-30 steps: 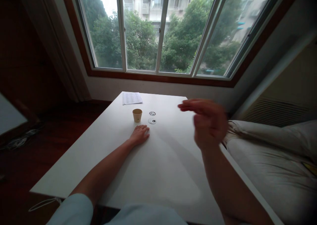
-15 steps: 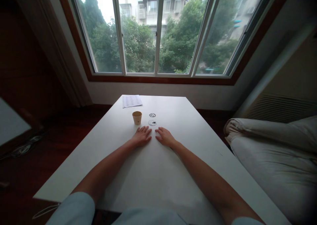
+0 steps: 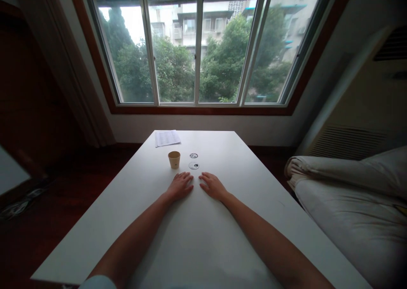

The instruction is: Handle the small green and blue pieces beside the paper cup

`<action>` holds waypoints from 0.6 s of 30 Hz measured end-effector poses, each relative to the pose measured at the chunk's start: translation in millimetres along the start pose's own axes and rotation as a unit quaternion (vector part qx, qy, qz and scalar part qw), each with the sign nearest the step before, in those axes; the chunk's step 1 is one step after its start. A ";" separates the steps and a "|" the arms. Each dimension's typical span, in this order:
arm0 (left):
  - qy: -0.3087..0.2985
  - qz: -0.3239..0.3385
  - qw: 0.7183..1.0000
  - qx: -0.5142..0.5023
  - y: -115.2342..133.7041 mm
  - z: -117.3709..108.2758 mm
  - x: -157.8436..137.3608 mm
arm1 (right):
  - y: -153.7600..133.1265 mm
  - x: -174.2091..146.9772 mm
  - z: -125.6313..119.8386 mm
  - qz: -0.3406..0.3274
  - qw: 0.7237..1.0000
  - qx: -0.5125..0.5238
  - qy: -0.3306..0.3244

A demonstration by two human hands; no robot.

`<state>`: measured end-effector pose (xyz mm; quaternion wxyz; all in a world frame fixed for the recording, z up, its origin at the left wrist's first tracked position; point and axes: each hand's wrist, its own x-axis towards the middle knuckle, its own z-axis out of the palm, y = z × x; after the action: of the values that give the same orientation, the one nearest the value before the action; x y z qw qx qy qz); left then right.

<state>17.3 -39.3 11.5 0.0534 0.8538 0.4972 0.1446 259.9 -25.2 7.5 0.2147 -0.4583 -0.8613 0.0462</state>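
Observation:
Palm down on the white table [image 3: 190, 238], my left hand [image 3: 180, 186] lies flat with its fingers stretched forward. My right hand [image 3: 213, 186] rests a small gap to its right, also flat and holding nothing. Just beyond the left fingertips stands an upright brown paper cup [image 3: 174, 161]; the hand is apart from it. Two flat round pieces with dark markings lie ahead of the gap between my hands: a nearer disc [image 3: 193, 165] and a slightly smaller farther disc [image 3: 193, 156]. What the discs are made of I cannot tell.
Printed paper sheets [image 3: 167, 138] lie at the table's far left corner. A wide window [image 3: 197, 60] fills the wall behind. Right of the table is a sofa-like seat under a pale cover [image 3: 337, 191]. Cables [image 3: 22, 204] lie on the floor at left.
The camera view has tilted up a little, so the table and hands sit lower in the picture. Both hands, the cup and the discs keep their places on the table.

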 end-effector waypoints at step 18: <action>0.047 0.006 0.999 -0.014 10.9 -4.4 -3.0 | -2.2 -3.4 -2.1 -0.013 0.999 0.034 0.000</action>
<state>23.6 -47.5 17.7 0.0411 0.8483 0.4918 0.1917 260.8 -29.5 8.9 0.2309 -0.4391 -0.8652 0.0730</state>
